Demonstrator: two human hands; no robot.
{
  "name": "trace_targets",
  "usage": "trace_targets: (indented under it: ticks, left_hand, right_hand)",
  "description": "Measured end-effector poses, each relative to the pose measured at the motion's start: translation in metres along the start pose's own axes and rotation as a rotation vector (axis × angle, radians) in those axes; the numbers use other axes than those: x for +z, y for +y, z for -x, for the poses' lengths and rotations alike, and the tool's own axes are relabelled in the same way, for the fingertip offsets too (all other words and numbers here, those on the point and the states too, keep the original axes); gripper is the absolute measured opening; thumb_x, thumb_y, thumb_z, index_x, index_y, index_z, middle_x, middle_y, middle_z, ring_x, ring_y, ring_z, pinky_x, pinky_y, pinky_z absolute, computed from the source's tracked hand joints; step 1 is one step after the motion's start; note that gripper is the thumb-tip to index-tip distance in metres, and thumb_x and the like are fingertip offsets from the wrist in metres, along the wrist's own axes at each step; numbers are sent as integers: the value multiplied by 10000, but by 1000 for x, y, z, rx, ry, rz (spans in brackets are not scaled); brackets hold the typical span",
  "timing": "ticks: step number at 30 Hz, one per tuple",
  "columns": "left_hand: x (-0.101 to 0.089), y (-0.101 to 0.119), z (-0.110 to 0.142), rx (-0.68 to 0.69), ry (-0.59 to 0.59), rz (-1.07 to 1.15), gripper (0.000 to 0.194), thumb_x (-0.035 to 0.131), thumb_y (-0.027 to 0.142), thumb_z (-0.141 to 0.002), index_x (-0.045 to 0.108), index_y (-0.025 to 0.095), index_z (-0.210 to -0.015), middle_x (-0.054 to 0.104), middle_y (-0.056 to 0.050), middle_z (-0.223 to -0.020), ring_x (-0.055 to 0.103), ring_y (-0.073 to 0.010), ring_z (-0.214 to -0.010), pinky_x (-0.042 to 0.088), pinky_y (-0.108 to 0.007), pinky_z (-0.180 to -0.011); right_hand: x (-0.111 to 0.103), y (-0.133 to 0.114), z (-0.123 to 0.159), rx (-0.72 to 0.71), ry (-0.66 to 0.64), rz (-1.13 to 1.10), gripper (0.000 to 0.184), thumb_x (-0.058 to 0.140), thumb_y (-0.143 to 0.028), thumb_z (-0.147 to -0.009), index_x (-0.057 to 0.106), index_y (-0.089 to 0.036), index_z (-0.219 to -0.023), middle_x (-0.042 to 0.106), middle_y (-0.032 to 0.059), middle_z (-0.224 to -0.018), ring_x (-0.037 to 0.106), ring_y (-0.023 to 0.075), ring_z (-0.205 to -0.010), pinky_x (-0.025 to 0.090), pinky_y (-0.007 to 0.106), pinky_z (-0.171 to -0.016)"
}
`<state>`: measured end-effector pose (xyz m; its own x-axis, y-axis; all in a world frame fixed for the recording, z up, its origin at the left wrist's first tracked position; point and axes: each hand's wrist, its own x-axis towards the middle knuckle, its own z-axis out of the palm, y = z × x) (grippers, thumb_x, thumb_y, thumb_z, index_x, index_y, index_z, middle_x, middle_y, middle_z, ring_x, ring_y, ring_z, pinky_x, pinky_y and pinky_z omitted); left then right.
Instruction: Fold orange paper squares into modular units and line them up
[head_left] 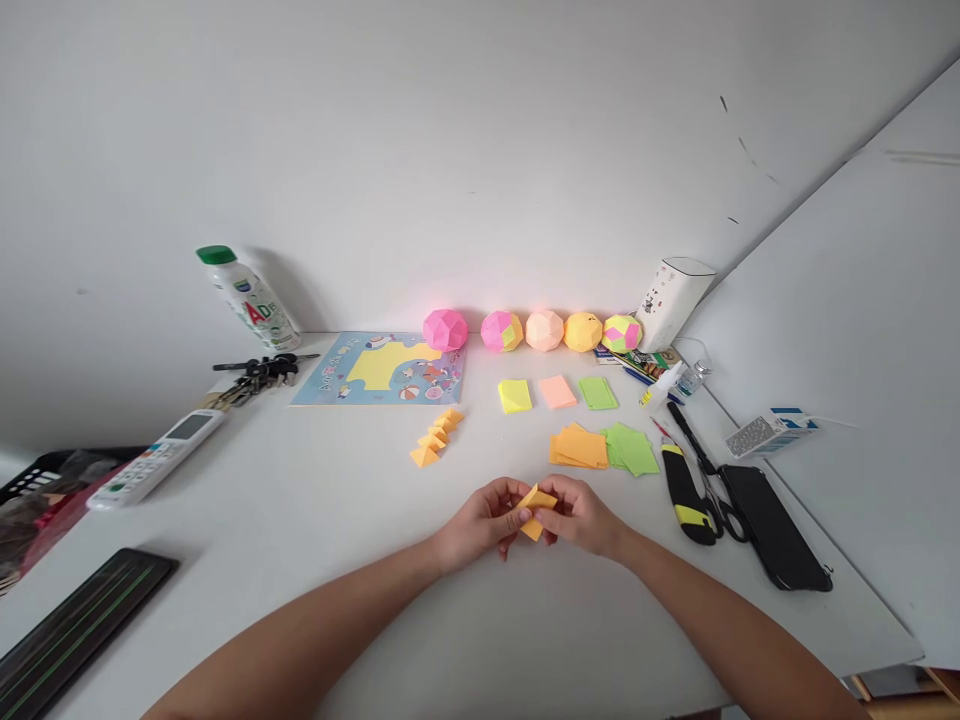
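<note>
Between my two hands, above the near middle of the white table, is a partly folded orange paper piece (534,502). My left hand (486,518) pinches its left side with thumb and fingers. On the other side, my right hand (583,512) grips it with the thumb pressed across the front. Some fingertips are hidden behind the paper. Just beyond my hands lie loose orange paper squares (579,446) and fanned green paper squares (631,448). To the left, a row of folded orange paper units (436,438) stands on the table.
Along the wall sit several faceted paper balls (544,330). Yellow (515,396), pink (557,391) and green pads (598,392) lie before them. At right are a utility knife (685,495), scissors (712,495) and a black phone (776,527); at left, a remote (157,458) and a bottle (250,300).
</note>
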<state>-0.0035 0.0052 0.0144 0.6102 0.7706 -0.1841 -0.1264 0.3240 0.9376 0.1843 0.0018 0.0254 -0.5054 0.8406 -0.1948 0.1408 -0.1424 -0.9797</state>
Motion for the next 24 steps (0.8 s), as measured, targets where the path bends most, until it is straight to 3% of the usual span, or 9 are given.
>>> trace_targets:
  ticks: [4,8,12,18,24]
  left_hand:
    - [-1,-4,-2,-9,73,32,355,656,438,-709,444,165,-789,564,24,-645,424,-43,-411,409,-196,-393]
    - [-3,-7,-3,-9,59,56,359,639,452,-718,416,172,-731,525,55,-542,420,-45,-374,381,-186,-381]
    - [-5,-8,-3,3,39,92,346,609,455,-748,397,183,-721,503,66,-470,435,-64,-361,362,-187,-378]
    - [-6,-10,-2,21,53,145,344,548,457,-797,359,191,-687,509,52,-479,449,-76,-386,362,-197,-397]
    - [1,-8,3,96,148,99,294,551,445,-802,422,180,-796,578,2,-689,566,-123,-612,428,-219,-485]
  right_hand:
    - [-2,0,-1,4,0,16,198,595,-339,-790,499,-166,-796,557,-14,-685,550,102,-545,467,237,-525]
    - [-3,-1,-2,-73,-33,0,224,585,-370,-797,540,-151,-779,567,6,-692,558,121,-610,472,241,-538]
    - [-4,0,-3,-96,14,-26,261,630,-381,-759,514,-164,-671,587,7,-685,566,126,-598,486,256,-542]
    - [-5,3,-2,-9,141,5,322,662,-416,-722,463,-178,-636,542,-38,-497,545,116,-449,448,228,-440]
    - [-5,4,-4,-10,92,-23,277,655,-401,-736,509,-167,-728,572,-27,-612,539,99,-461,450,227,-450]
